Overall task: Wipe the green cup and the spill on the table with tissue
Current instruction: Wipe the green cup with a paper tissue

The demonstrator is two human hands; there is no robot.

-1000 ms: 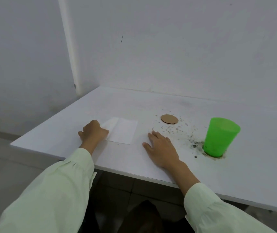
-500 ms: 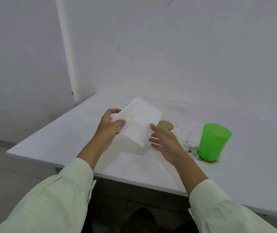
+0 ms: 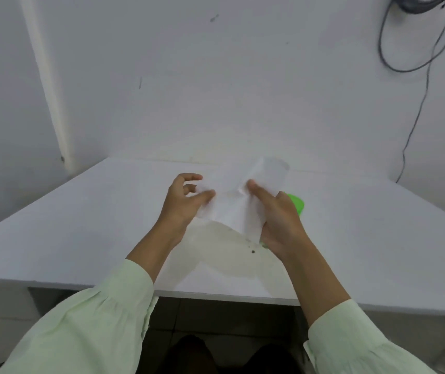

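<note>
A white tissue (image 3: 238, 203) is held up above the white table (image 3: 81, 228), stretched between both hands. My left hand (image 3: 184, 203) pinches its left edge with thumb and fingers. My right hand (image 3: 278, 222) grips its right side, and the top of the tissue flops over that hand. The green cup (image 3: 296, 205) stands on the table behind my right hand; only a bit of its rim shows. A few dark specks of the spill (image 3: 252, 251) lie on the table under the tissue; the rest is hidden.
White walls close the table's far side, with a corner pipe (image 3: 45, 85) at the left. A dark cable (image 3: 415, 114) hangs down the wall at the right. The table's front edge runs just below my forearms.
The left hand picked the tissue up from the table, and both hands raised it. The right hand has now closed on its right side, in front of the cup. The camera tilted up.
</note>
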